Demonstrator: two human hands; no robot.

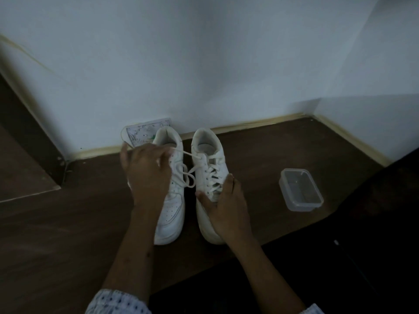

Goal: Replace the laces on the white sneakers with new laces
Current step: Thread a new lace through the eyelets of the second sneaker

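Observation:
Two white sneakers stand side by side on the dark wooden floor, heels toward the wall. My left hand point(147, 173) hovers over the left sneaker point(170, 214) and pinches a white lace point(184, 154) that runs across to the top eyelets of the right sneaker point(207, 152). Loose loops of lace point(187, 177) lie between the two shoes. My right hand point(226, 205) grips the right sneaker over its forefoot, thumb on the inner side and fingers on the outer side. The right sneaker is still laced lower down.
A printed card packet point(139, 134) leans against the wall behind the left sneaker. An open clear plastic container point(301, 189) sits on the floor to the right. The wall and pale skirting run close behind the shoes. A dark mass fills the lower right.

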